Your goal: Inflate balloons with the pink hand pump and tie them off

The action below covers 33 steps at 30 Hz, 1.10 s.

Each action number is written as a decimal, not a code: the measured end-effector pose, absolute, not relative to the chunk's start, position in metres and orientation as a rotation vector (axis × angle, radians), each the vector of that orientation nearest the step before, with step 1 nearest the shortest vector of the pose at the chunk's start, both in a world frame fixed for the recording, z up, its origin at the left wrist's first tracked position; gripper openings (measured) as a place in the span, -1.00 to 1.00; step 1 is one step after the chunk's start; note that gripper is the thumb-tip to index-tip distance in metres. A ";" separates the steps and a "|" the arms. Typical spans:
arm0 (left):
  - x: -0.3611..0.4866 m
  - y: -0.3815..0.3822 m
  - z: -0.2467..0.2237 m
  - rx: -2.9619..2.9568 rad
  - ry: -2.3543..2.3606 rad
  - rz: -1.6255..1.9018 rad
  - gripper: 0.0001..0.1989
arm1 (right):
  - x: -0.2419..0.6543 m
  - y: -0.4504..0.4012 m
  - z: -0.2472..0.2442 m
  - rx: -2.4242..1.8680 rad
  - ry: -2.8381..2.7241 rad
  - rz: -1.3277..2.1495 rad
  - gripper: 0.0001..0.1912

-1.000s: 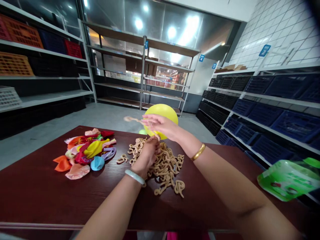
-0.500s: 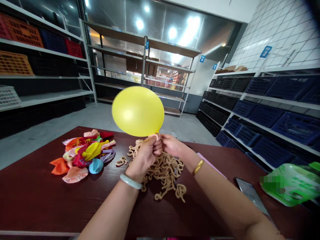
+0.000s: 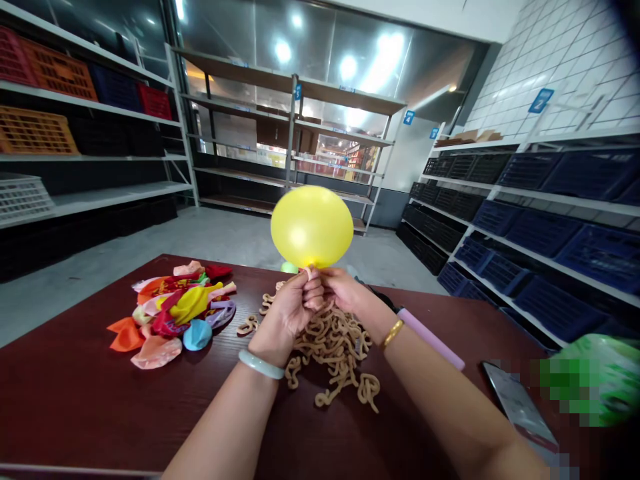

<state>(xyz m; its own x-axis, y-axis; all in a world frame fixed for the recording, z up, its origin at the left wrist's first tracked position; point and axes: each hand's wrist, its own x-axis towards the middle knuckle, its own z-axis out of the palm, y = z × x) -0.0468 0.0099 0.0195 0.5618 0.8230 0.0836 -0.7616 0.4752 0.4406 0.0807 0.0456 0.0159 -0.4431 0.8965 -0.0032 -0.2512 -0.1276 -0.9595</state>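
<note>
Dark bench (image 3: pixel 75 407) carries tan cords (image 3: pixel 327 333) heaped beneath the left hand (image 3: pixel 296 300), which I see closed on the neck of a yellow balloon (image 3: pixel 312 225); the right hand (image 3: pixel 343 290) meets it there, grip hidden. The balloon swells just beyond both hands, with shelving (image 3: pixel 230 70) well past them.

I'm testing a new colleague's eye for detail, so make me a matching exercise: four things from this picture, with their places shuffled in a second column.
Things:
1. inflated balloon
2. limp balloons
3. phone
4. gold bracelet

Places:
A. around the right wrist
B. in a heap on the left part of the table
C. just above the left hand and right hand
D. lying on the right part of the table

Right pairs: 1-C, 2-B, 3-D, 4-A
</note>
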 end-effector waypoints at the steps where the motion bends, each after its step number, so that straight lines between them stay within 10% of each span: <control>1: -0.047 0.011 0.020 0.484 0.176 0.985 -0.82 | 0.085 0.042 0.018 -0.817 -1.270 1.625 -0.77; 13: -0.022 0.011 -0.001 1.201 0.855 1.551 -0.72 | 0.107 -0.016 0.029 -1.048 -1.918 0.043 -0.84; 33: 0.002 -0.011 -0.016 1.860 1.064 1.467 -0.83 | 0.141 -0.023 0.010 -0.990 -1.743 0.261 -0.94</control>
